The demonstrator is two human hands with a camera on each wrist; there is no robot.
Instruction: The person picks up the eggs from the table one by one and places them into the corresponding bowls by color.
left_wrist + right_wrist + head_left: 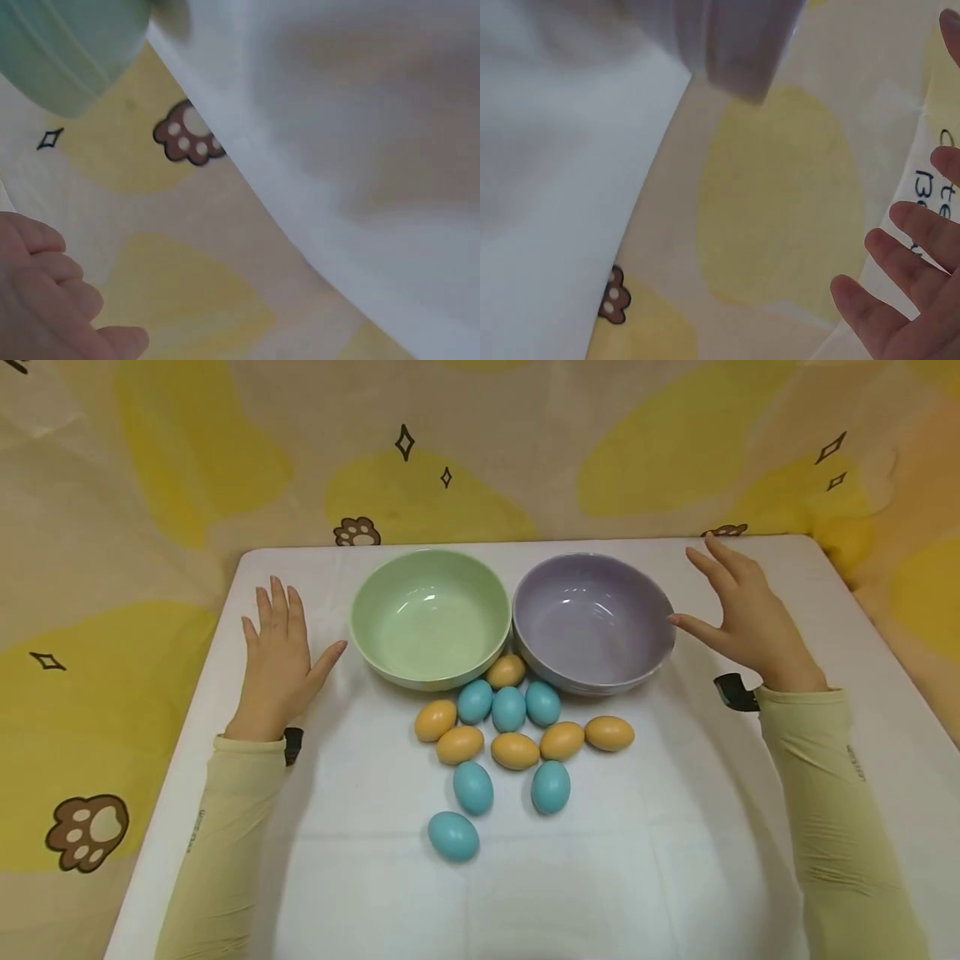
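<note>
A green bowl (431, 618) and a purple bowl (592, 622) stand side by side at the far edge of the table, both with bare insides. In front of them lie several blue eggs (473, 787) and several yellow-orange eggs (515, 751), loosely grouped. My left hand (277, 664), fingers straight and thumb out, is left of the green bowl and apart from it. On the other side my right hand (753, 614) spreads its fingers, the thumb tip close by the purple bowl's rim; touching or not, I cannot tell. Neither hand holds anything.
A white cloth covers the table (360, 893). Behind and to the sides hangs a patterned yellow-and-beige cloth (480, 410) with paw prints. Dark straps (294, 746) sit at both wrists, by pale green sleeves (832, 827).
</note>
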